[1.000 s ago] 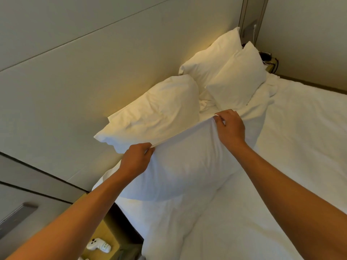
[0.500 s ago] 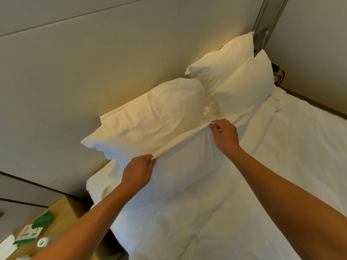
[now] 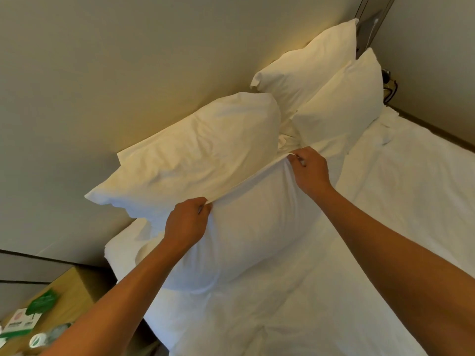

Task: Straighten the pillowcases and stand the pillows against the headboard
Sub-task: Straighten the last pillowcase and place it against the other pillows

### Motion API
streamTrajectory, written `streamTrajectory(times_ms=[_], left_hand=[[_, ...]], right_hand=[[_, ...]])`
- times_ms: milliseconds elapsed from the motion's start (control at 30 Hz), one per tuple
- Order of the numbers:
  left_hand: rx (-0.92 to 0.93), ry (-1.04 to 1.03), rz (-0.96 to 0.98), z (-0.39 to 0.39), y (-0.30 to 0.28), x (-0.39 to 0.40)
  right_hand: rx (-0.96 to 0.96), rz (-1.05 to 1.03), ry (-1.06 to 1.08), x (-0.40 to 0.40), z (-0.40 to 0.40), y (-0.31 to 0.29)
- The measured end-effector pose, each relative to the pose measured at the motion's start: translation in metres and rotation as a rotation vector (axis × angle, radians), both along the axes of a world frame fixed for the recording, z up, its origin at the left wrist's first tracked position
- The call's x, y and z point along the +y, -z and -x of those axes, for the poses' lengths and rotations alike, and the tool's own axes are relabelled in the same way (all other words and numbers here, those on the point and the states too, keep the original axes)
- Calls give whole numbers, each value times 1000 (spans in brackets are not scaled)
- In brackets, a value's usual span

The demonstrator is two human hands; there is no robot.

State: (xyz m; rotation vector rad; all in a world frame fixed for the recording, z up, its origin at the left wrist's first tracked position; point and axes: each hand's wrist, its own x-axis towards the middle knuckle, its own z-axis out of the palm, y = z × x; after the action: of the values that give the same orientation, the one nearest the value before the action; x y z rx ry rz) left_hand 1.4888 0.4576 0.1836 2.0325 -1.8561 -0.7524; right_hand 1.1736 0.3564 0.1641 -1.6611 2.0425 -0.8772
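Note:
A white front pillow stands on the bed, leaning toward a second white pillow that rests against the beige headboard. My left hand pinches the front pillow's top edge near its left end. My right hand pinches the same edge at its right corner, and the pillowcase is stretched taut between them. Two more white pillows stand further right, the back one against the headboard and the other one in front of it.
White bedding covers the mattress to the right. A wooden bedside table at bottom left holds green and white packets and a small cap. A dark cable sits in the far corner by the wall.
The view has tilted and shifted, bringing the bedside table top into sight. Both hands keep their grip on the front pillow's top edge, which now sits lower against the rear pillow.

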Motion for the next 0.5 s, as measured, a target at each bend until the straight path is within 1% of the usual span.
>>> streamTrajectory(times_ms=[133, 300, 400, 500], left_hand=[[40, -46, -24, -3, 22, -21], [59, -48, -104, -11, 63, -38], [56, -56, -73, -22, 79, -50], [65, -53, -39, -28, 85, -66]], right_hand=[[48, -46, -49, -33, -9, 16], [161, -171, -110, -53, -22, 63], [180, -152, -92, -64, -27, 80], [196, -93, -81, -83, -37, 82]])
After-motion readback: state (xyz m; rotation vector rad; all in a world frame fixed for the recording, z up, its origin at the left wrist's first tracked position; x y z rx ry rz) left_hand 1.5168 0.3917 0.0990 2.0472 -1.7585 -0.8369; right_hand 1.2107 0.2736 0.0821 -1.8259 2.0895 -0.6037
